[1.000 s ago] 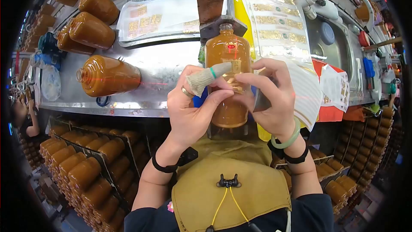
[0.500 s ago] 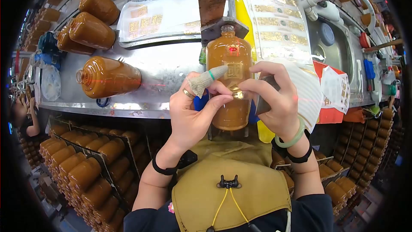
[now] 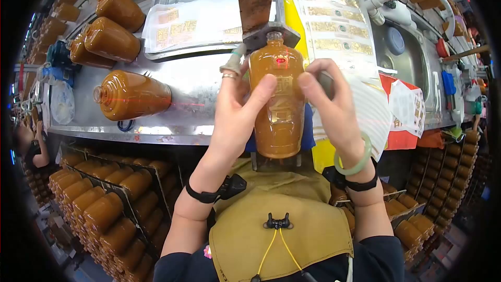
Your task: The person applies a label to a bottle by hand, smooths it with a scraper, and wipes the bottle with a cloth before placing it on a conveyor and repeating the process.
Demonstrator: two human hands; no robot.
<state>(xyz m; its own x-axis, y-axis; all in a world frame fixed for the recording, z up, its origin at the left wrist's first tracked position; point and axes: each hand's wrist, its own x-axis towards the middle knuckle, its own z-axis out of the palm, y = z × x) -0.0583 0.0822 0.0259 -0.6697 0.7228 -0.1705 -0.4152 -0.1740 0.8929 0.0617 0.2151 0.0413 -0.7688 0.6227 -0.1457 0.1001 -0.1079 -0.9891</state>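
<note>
A glossy amber-brown bottle (image 3: 279, 125) lies in front of me with its neck away from me, against a metal holder (image 3: 274, 31). Gold characters run down its face below a small red mark. My left hand (image 3: 235, 96) lies along the bottle's left side, thumb on its front and fingers partly hidden beside it. A pale cover with a green band (image 3: 236, 56) sits on one of its fingers. My right hand (image 3: 336, 99) is at the bottle's right edge, its fingers curled around a dark grey thing (image 3: 326, 83), mostly hidden.
Several brown bottles (image 3: 133, 94) are at the left of the metal bench. A tray (image 3: 162, 47) holds sheets of gold characters; more gold label sheets (image 3: 342, 26) lie right, beside a sink (image 3: 412, 68). Stacked bottles (image 3: 99, 198) fill racks below. Another person (image 3: 39, 146) is far left.
The gold piece pinched between my hands is now out of my fingers, and more gold characters show on the bottle. My hands have parted to either side, the left fingers moving farther up.
</note>
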